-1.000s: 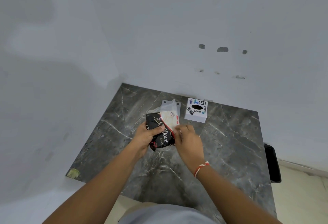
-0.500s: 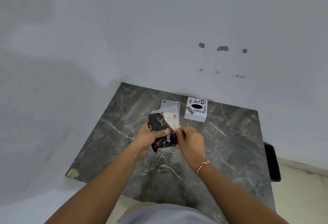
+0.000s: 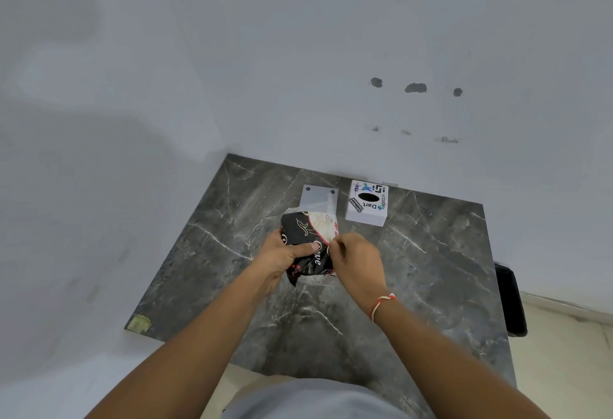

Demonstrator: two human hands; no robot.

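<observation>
Black packet [image 3: 303, 246]: soft wrapper with white lettering and a pale printed patch. Held over the dark marble tabletop [image 3: 414, 269], mid-width, towards the far edge. Lower part and right side covered by both hands; lettering only partly readable; whether its bottom corner touches the stone cannot be told.
Left hand [image 3: 282, 254]: fingers wrapped behind the packet and out of sight, thumb laid across its front, grasping it.
Right hand [image 3: 356, 259]: fingertips bunched, pinching at the packet's right edge; what sits between them is too small to make out. Red-and-white thread band [image 3: 382, 306] on the wrist.
Clear film [image 3: 326, 208]: rises from the packet's top, faint, outline hard to trace, overlapping the white plate [image 3: 315, 198] behind.
White box [image 3: 366, 204]: stickered, dark oval opening on top, just right of the plate, close to the wall.
Black object [image 3: 510, 299]: beyond the table's right edge, partly hidden by it.
Room: stone surface extends left, right and nearside of the hands; wall runs along the far edge
</observation>
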